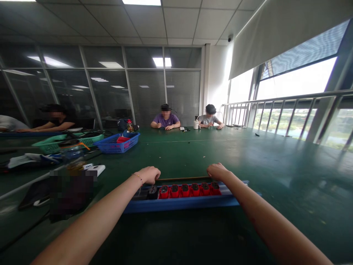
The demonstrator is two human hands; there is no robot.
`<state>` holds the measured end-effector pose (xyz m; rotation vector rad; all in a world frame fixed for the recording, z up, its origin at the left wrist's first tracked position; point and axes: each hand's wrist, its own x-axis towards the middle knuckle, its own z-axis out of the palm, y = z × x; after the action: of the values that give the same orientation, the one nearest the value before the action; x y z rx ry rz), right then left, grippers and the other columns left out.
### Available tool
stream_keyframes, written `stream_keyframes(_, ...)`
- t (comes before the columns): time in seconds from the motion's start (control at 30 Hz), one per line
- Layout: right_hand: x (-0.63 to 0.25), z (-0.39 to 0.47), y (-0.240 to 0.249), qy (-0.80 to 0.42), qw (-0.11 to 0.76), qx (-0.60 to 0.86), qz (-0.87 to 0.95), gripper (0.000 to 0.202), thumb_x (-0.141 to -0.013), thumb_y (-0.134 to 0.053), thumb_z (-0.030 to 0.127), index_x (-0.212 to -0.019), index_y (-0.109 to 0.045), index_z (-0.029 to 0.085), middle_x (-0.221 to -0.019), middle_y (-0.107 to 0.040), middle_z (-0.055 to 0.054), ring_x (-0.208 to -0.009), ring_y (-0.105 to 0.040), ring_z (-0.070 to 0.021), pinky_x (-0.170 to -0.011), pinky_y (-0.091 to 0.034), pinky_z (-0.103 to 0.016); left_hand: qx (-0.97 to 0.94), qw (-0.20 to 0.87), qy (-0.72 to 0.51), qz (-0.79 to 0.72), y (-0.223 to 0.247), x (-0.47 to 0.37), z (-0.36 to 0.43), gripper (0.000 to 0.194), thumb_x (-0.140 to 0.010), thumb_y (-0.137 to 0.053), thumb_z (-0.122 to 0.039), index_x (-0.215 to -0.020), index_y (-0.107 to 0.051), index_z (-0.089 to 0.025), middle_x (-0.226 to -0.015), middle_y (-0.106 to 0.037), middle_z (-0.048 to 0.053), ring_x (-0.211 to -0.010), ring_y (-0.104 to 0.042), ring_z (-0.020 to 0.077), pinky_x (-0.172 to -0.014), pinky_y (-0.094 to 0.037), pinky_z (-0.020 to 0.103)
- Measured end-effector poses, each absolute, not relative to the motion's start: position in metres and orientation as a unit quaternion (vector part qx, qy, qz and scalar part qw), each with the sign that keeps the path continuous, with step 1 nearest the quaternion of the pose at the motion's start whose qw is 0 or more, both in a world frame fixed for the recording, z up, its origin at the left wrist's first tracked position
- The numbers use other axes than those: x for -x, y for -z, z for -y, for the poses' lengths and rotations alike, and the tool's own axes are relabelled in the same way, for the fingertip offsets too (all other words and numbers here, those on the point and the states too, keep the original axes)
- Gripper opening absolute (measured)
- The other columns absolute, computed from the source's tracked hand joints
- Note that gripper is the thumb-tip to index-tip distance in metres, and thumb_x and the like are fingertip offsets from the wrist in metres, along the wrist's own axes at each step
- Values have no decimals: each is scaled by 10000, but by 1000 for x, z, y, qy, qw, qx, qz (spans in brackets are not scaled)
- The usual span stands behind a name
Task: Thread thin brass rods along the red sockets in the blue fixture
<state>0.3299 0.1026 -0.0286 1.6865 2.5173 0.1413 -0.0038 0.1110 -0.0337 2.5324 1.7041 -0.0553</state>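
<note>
Workshop: long green worktable (193,147), seated co-workers (166,119).

1. Bare green table (248,158) lies open ahead and to the right of the blue tray (182,202).
2. Left side is crowded: a bottle (72,156), a blue basket (117,143) and a green basket (68,142) stand there.
3. Both hands rest at the tray's far edge, left hand (149,173), right hand (217,171).

Blue basket (117,144) at 10 o'clock, green basket (68,142) beside it (leftward); white bottle (196,124) at 12; green table (275,165).
</note>
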Motion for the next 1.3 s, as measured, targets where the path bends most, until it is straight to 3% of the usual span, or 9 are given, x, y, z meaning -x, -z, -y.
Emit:
stream_keyframes(0.13,-337,-105,27,-14,58,-544,-837,186,-663,-522,78,-787,-632,163,-926,-631,-120,-892,-564,-255,-718,-403,-347,-829,99,-26,-550,32,13,-110,153,-519,-545,-135,-642,-603,-205,-676,-615,-8,-635,-555,145,-556,-391,214)
stream_keyframes(0.27,-359,-103,28,44,19,-516,-855,152,-731,-485,149,-855,-567,177,-868,-631,-55,-786,-577,-161,-649,-420,-237,-817,153,-111,-545,26,26,-97,172,-635,-468,-231,-757,-578,-180,-682,-599,-2,-643,-554,141,-554,-402,208)
stream_keyframes(0.43,-372,-87,30,267,-229,-441,-826,162,-804,-407,283,-896,-462,161,-682,-529,6,-611,-508,-112,-574,-416,-225,-796,196,-211,-532,16,27,-71,275,-736,-387,-289,-946,-521,-172,-812,-571,12,-767,-538,142,-659,-410,221)
stream_keyframes(0.57,-366,-64,21,314,-346,-433,-771,226,-785,-442,364,-917,-466,183,-672,-437,31,-566,-405,-91,-526,-359,-210,-752,258,-295,-530,4,16,-42,370,-733,-460,-383,-1036,-518,-178,-753,-539,1,-735,-516,148,-659,-397,239)
stream_keyframes(0.73,-367,-35,8,367,-340,-424,-755,360,-758,-476,466,-991,-473,192,-694,-419,22,-594,-381,-96,-531,-340,-214,-712,271,-339,-551,-8,9,-17,423,-726,-479,-476,-996,-558,-159,-830,-569,33,-776,-503,155,-689,-393,248)
stream_keyframes(0.93,-371,-30,11,386,-292,-458,-746,402,-745,-457,544,-828,-521,156,-562,-364,48,-500,-333,-74,-447,-278,-200,-723,263,-307,-560,-11,10,-8,358,-700,-512,-489,-822,-608,-166,-670,-569,-7,-657,-506,130,-594,-382,210)
stream_keyframes(1.17,-376,-30,12,410,-191,-450,-770,436,-711,-506,550,-885,-504,150,-590,-497,19,-495,-406,-81,-463,-343,-211,-728,318,-234,-561,-5,15,-9,377,-657,-555,-499,-797,-589,-151,-683,-612,12,-601,-528,126,-494,-364,190)
stream_keyframes(1.3,-377,-32,15,425,-176,-439,-772,417,-731,-497,529,-905,-489,151,-580,-504,21,-492,-415,-83,-464,-347,-212,-733,312,-215,-565,0,16,-11,387,-664,-540,-509,-799,-581,-148,-666,-605,11,-560,-507,114,-445,-318,177)
